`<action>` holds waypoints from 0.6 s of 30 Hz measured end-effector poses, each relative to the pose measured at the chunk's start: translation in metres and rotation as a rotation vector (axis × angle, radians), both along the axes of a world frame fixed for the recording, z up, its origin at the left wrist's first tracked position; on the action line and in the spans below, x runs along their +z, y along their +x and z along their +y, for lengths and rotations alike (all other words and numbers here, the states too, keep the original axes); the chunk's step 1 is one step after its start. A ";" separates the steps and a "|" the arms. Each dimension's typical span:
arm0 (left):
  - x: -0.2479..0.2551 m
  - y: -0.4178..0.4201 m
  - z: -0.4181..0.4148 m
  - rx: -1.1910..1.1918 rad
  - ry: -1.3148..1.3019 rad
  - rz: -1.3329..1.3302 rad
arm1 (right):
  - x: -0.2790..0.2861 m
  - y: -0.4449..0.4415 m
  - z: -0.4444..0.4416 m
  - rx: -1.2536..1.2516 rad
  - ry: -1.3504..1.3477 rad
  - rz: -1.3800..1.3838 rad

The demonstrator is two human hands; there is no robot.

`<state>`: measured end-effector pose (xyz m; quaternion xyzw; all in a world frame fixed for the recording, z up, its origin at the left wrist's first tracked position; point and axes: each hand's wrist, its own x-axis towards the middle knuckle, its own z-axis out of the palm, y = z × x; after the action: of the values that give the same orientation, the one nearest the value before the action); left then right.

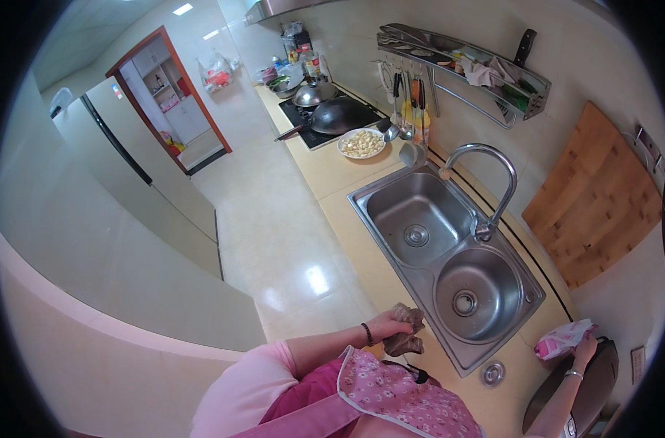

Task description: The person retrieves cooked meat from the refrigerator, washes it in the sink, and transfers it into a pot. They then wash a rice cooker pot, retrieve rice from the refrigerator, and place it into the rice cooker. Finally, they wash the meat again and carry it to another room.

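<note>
My left hand (388,325), with a dark beaded bracelet at its wrist, grips a crumpled brown cloth (405,345) at the counter's front edge. Over by the wall, my right hand (586,348) holds a pink and white soft package (561,340), apparently plastic. That package is above the end of a dark rounded appliance (589,378), partly covered by my right forearm. Between my hands sits a round metal sink strainer (492,374) on the counter. Beyond it is the double stainless steel sink (435,274), with one squarish basin and one round basin.
A curved faucet (512,180) rises behind the sink. A wooden cutting board (595,202) leans on the wall. A white plate (361,156) of pale peeled cloves or nuts stands near the wok (338,116) on the cooktop. Ladles (406,131) hang under a metal rack (452,60).
</note>
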<state>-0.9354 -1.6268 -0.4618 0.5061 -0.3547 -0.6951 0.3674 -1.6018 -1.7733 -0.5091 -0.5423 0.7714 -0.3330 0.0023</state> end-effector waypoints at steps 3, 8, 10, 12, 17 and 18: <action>0.015 0.001 -0.004 -0.040 0.041 -0.040 | 0.085 0.087 0.039 0.159 0.290 -0.204; -0.005 0.003 -0.007 -0.079 0.051 -0.041 | 0.168 0.188 0.094 0.262 0.292 0.264; -0.003 0.002 -0.010 -0.132 0.055 0.029 | 0.161 0.186 0.103 0.257 0.262 0.437; -0.033 0.008 -0.009 -0.139 -0.085 0.167 | 0.166 0.199 0.105 0.241 0.219 0.349; -0.015 0.004 -0.011 -0.130 0.105 0.171 | 0.196 0.228 0.124 0.319 0.203 0.038; -0.014 0.004 -0.012 -0.128 0.126 0.154 | 0.196 0.231 0.128 0.333 0.202 0.003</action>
<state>-0.9319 -1.6383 -0.4757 0.4495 -0.3128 -0.7748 0.3160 -1.3712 -1.6458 -0.3131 -0.6599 0.7004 -0.2482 0.1106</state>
